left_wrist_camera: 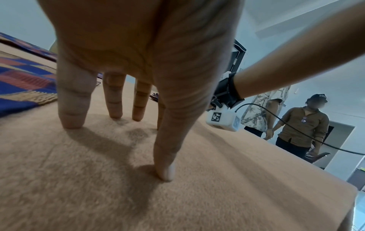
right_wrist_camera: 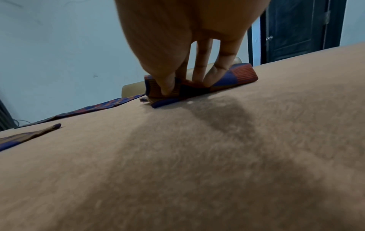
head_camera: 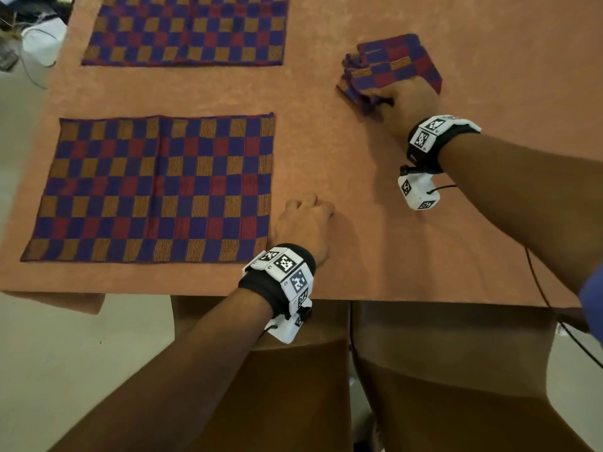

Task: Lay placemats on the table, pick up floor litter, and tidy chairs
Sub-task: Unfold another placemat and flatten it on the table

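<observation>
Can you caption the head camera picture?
Right hand grasps folded placemats; two lie flat on the table.

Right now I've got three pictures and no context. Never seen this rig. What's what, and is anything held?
No machine here: a person works with bare hands, wearing a camera on the head and one on each wrist. The big overhead picture is the head view; the other two look along the fingers.

On the table, covered in a tan cloth, two checked placemats lie flat: the near placemat and the far placemat. The right hand pinches a folded placemat, thumb and fingers curled on its edge in the right wrist view. The left hand holds nothing; its fingertips rest on the cloth.
</observation>
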Demonstrator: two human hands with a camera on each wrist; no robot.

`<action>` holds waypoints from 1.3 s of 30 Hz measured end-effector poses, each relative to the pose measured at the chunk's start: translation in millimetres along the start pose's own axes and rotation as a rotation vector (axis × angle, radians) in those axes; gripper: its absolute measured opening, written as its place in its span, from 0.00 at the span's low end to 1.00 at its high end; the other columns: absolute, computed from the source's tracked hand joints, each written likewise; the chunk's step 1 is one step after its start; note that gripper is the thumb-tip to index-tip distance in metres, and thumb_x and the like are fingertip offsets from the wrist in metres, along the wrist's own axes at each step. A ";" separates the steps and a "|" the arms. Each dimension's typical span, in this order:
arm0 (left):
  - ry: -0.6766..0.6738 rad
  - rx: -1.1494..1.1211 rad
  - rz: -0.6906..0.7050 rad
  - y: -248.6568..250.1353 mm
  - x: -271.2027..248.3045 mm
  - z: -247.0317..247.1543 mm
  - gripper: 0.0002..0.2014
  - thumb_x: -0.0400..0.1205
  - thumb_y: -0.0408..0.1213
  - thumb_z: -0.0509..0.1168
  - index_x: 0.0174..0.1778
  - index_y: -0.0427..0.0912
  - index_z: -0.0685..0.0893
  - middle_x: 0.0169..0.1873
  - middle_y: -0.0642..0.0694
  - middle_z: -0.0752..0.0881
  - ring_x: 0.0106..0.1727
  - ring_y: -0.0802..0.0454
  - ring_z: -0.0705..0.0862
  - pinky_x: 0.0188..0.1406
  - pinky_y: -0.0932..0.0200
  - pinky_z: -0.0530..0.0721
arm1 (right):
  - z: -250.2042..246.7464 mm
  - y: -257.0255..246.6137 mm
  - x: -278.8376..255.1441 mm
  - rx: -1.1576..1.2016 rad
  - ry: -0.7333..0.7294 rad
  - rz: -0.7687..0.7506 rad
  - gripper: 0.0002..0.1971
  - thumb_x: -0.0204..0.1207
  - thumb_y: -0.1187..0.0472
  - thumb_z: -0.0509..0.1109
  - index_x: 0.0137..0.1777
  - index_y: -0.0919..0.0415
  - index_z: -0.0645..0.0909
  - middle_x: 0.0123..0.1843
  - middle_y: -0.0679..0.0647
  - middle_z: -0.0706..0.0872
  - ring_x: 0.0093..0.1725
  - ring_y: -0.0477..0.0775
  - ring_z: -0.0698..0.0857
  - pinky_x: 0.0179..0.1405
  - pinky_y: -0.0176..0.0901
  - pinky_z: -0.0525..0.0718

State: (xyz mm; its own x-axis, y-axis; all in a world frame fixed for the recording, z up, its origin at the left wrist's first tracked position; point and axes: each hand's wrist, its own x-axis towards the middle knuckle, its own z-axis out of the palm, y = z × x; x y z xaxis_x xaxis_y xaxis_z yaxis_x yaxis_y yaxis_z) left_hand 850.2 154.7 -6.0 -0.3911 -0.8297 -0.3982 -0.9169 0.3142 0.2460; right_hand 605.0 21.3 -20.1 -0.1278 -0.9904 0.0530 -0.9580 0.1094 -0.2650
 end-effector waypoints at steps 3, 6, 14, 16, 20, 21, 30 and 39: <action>-0.001 0.004 0.002 0.7 -0.9 -2.6 0.34 0.68 0.36 0.79 0.70 0.54 0.76 0.66 0.51 0.73 0.67 0.44 0.72 0.54 0.50 0.77 | -13.1 7.6 -10.5 0.034 0.094 -0.021 0.17 0.73 0.53 0.61 0.57 0.51 0.87 0.52 0.57 0.90 0.52 0.68 0.83 0.46 0.51 0.79; -0.003 -0.004 -0.001 2.0 -1.6 -3.1 0.34 0.69 0.34 0.78 0.70 0.54 0.76 0.67 0.51 0.73 0.67 0.44 0.72 0.52 0.50 0.76 | -36.0 12.0 -39.4 0.086 0.227 -0.085 0.13 0.72 0.58 0.64 0.50 0.56 0.88 0.45 0.59 0.91 0.45 0.67 0.83 0.38 0.46 0.68; -0.013 -0.066 -0.012 6.7 -14.5 6.3 0.35 0.71 0.29 0.73 0.75 0.50 0.72 0.73 0.49 0.70 0.73 0.41 0.69 0.67 0.46 0.75 | -35.1 14.2 -188.4 0.175 -0.062 -0.389 0.19 0.64 0.64 0.67 0.53 0.48 0.86 0.50 0.53 0.92 0.49 0.56 0.85 0.47 0.45 0.79; 0.002 -0.089 -0.015 13.2 -23.3 11.7 0.35 0.72 0.37 0.73 0.76 0.49 0.68 0.74 0.48 0.70 0.74 0.40 0.70 0.68 0.44 0.76 | -29.6 12.0 -226.3 0.205 -0.108 -0.439 0.18 0.66 0.65 0.69 0.54 0.47 0.87 0.49 0.51 0.92 0.48 0.53 0.83 0.49 0.43 0.79; 0.013 -0.363 0.080 27.8 -32.6 19.1 0.41 0.71 0.49 0.73 0.79 0.49 0.62 0.72 0.45 0.75 0.71 0.44 0.75 0.69 0.41 0.77 | -21.2 8.3 -258.7 0.147 -0.290 -0.379 0.18 0.73 0.52 0.58 0.53 0.50 0.89 0.51 0.49 0.91 0.48 0.58 0.85 0.48 0.54 0.84; 0.005 -0.405 0.093 34.3 -33.0 19.5 0.38 0.72 0.46 0.73 0.77 0.48 0.65 0.70 0.45 0.77 0.69 0.45 0.77 0.68 0.42 0.78 | -23.3 8.4 -263.2 0.143 -0.312 -0.360 0.20 0.71 0.53 0.57 0.55 0.52 0.89 0.55 0.50 0.91 0.51 0.58 0.85 0.51 0.55 0.84; 0.076 -0.551 -0.123 64.6 -22.2 32.9 0.20 0.76 0.39 0.73 0.63 0.41 0.79 0.59 0.43 0.83 0.58 0.45 0.82 0.56 0.55 0.80 | -31.9 7.6 -272.0 0.252 -0.267 -0.255 0.19 0.73 0.60 0.70 0.65 0.58 0.84 0.64 0.56 0.86 0.61 0.57 0.83 0.62 0.51 0.80; 0.186 -0.526 -0.030 60.9 -24.4 33.7 0.08 0.75 0.36 0.73 0.42 0.49 0.80 0.50 0.42 0.82 0.50 0.45 0.82 0.46 0.58 0.77 | -38.3 52.3 -213.5 0.397 -0.239 0.156 0.31 0.71 0.61 0.74 0.76 0.56 0.73 0.66 0.55 0.83 0.64 0.54 0.82 0.63 0.40 0.75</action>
State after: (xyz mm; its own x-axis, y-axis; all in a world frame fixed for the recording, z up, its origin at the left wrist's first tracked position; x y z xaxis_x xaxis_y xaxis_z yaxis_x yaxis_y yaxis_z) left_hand 801.3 209.7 -11.1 -0.3017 -0.9170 -0.2611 -0.7456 0.0563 0.6640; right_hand 572.3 241.8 -8.4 -0.1549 -0.9617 -0.2263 -0.7543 0.2631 -0.6015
